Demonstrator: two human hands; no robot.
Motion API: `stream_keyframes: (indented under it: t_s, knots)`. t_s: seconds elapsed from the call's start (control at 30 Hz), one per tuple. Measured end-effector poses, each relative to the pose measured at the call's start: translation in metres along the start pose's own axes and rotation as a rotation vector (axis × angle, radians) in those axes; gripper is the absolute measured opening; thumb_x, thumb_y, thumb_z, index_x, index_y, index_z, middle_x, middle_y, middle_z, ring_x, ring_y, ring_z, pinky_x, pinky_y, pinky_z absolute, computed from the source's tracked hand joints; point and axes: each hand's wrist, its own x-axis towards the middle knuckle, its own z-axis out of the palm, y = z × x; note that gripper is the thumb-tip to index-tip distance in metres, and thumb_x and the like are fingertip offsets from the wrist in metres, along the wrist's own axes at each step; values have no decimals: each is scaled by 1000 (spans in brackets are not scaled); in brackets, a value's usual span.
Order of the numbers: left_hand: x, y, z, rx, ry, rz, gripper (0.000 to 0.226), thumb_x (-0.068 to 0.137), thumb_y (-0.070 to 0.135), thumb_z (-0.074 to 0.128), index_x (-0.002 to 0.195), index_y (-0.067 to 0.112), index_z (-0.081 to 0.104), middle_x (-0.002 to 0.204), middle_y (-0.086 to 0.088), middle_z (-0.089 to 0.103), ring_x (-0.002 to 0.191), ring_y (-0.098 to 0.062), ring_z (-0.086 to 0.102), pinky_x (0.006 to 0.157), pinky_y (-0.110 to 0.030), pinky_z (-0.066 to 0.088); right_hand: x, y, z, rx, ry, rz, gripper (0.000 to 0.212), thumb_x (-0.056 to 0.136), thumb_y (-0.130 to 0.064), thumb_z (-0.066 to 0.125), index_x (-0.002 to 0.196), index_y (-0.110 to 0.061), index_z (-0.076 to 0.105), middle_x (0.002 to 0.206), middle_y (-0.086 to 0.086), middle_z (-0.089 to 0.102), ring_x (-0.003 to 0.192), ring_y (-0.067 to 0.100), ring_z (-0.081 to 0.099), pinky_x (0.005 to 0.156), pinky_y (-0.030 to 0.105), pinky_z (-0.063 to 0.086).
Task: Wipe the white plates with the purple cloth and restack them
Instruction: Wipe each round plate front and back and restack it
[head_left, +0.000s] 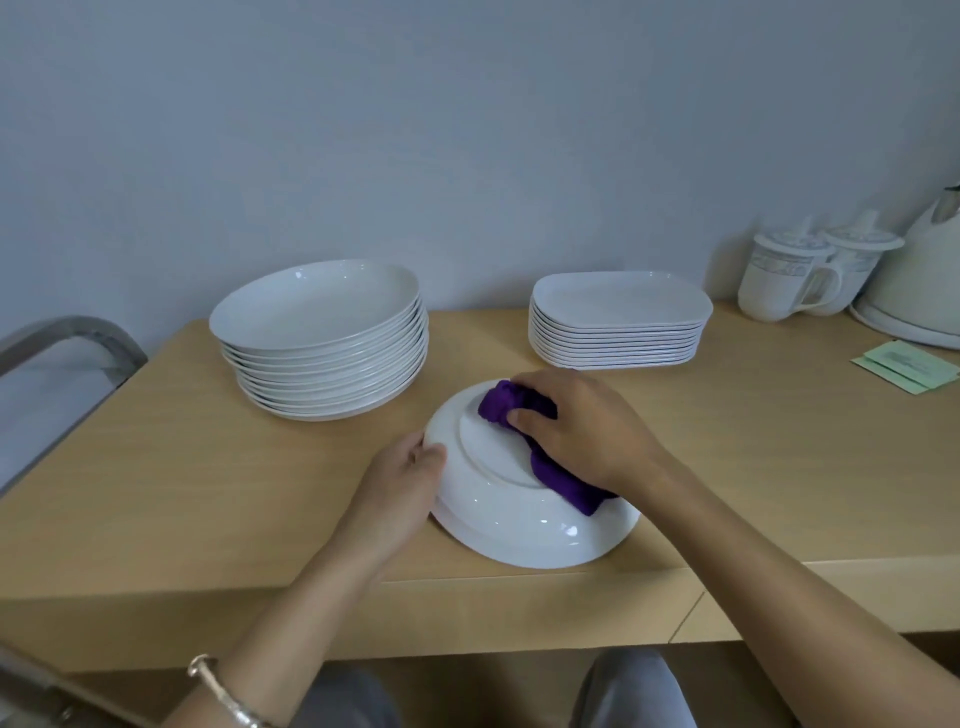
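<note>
Here the plate (524, 525) lies upside down on the desk (208, 478), near its front edge. The left hand (400, 493) grips its rim; the right hand (582, 431) presses the bunched purple cloth (498, 405) onto the base. Best to sweep round the foot ring, steadying the rim so nothing slides off.

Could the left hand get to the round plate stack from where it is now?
Probably yes. The left hand grips the left rim of the upturned plate, and the round plate stack stands just beyond it with only bare table between. It would have to release the plate first.
</note>
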Motion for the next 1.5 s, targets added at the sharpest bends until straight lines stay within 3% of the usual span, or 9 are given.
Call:
stream_keyframes:
  t_s: [0.33, 0.5, 0.63, 0.8, 0.9, 1.0, 1.13, 1.23, 1.5]
  knots:
    - [6, 19, -21, 272, -159, -118, 58, 70, 59, 50, 107, 20, 70, 106, 3, 72, 87, -16, 72, 91, -43, 57, 1, 1, 5, -5, -9, 10, 34, 91, -37, 55, 124, -30, 58, 120, -10, 61, 111, 15, 51, 94, 37, 41]
    - [18, 17, -23, 363, -135, -103, 51, 93, 49, 52, 113, 4, 67, 105, -10, 71, 85, -22, 72, 86, -43, 58, 2, 0, 4, 9, -15, 22, 34, 92, -35, 55, 126, -31, 58, 120, -12, 60, 112, 12, 50, 94, 32, 40]
    - [23, 20, -20, 511, -50, -25, 36, 94, 47, 51, 85, 16, 66, 80, -12, 65, 86, -33, 69, 72, -42, 57, 0, -2, 3, 8, -8, 17, 33, 93, -34, 55, 126, -31, 58, 119, -12, 60, 111, 10, 49, 93, 29, 38]
    - [22, 19, -19, 793, 70, 74, 52, 94, 55, 45, 59, 16, 43, 58, 4, 48, 66, -26, 52, 56, -29, 33, 0, -1, 6, -13, -2, 16, 34, 93, -34, 55, 127, -30, 57, 121, -13, 59, 113, 11, 49, 94, 30, 38]
    - [24, 5, -22, 748, -17, 256, 52, 81, 74, 37, 79, 25, 53, 84, 11, 54, 86, -15, 54, 66, -31, 38, 0, -1, 10, -41, 17, 15, 35, 92, -36, 55, 127, -31, 57, 122, -14, 59, 114, 10, 48, 94, 31, 38]
    - [18, -15, -17, 709, -199, 325, 89, 54, 92, 35, 119, 32, 43, 114, 20, 44, 99, -2, 40, 88, -30, 36, -1, 1, 14, -69, 43, 3, 34, 92, -37, 54, 126, -32, 57, 120, -16, 58, 113, 11, 47, 93, 32, 39]
    - [18, -27, -9, 820, -140, 422, 109, 40, 98, 35, 122, 27, 33, 112, 19, 38, 97, -6, 36, 103, -38, 29, -6, -8, 25, -167, 14, -73, 55, 86, -58, 39, 133, -32, 47, 134, -13, 51, 124, 16, 43, 98, 40, 38]
    - [21, -32, -7, 826, -136, 415, 117, 42, 96, 39, 138, 30, 30, 131, 20, 35, 124, -4, 36, 118, -39, 15, -2, -19, 36, -212, -43, -165, 68, 79, -65, 24, 133, -33, 47, 132, -8, 52, 122, 20, 45, 95, 43, 41]
    - [18, -30, -8, 769, -124, 390, 110, 46, 93, 46, 137, 34, 24, 128, 21, 37, 125, -4, 37, 118, -38, 15, 27, 4, 20, -233, -49, -36, 42, 93, -50, 44, 132, -35, 49, 126, -5, 54, 117, 20, 46, 94, 30, 35]
